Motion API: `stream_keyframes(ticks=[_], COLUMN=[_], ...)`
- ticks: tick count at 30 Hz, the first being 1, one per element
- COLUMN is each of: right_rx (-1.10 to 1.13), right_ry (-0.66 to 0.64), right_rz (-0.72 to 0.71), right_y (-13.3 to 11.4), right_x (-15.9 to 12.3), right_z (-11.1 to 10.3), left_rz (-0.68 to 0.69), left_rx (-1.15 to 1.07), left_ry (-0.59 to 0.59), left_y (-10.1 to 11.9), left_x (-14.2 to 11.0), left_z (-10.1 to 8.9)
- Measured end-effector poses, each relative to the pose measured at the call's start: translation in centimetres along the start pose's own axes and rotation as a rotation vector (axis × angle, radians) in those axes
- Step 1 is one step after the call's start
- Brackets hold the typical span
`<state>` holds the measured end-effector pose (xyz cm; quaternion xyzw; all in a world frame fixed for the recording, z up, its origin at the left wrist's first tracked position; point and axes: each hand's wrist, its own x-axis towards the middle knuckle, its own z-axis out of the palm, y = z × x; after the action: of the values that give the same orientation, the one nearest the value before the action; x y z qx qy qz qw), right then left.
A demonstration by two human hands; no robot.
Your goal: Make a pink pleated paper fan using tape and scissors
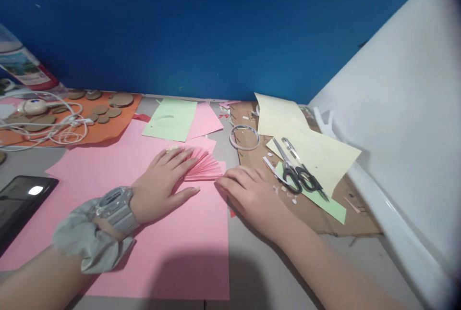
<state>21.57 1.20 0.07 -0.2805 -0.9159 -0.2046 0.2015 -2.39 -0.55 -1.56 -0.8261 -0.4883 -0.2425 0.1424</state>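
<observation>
A pink paper folded in narrow pleats like a fan lies on a large pink sheet. Across its left part rests my left hand, fingers stretched out and thumb apart, hiding that end. My right hand is curled at the fan's right end, with its fingertips closed on the edge; the exact grip is partly hidden. A watch and a grey scrunchie are on my left wrist.
Right: scissors, a craft knife and cream paper on cardboard; a ring-shaped bangle beside them. Left: a phone, white cables, cardboard pieces on orange paper. Behind: green paper, blue wall.
</observation>
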Motion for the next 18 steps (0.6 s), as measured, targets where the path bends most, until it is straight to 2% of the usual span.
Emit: stream_keyframes(ticks=[11, 18], right_rx=[0.005, -0.038], right_ry=[-0.031, -0.054], right_rz=[0.036, 0.077], right_y=[-0.21, -0.39], right_x=[-0.15, -0.29], right_z=[0.26, -0.65], left_rz=[0.015, 0.019], left_rx=[0.003, 0.016], left_ry=[0.013, 0.016], left_y=[-0.16, -0.11], left_x=[0.28, 0.29], left_z=[0.06, 0.10])
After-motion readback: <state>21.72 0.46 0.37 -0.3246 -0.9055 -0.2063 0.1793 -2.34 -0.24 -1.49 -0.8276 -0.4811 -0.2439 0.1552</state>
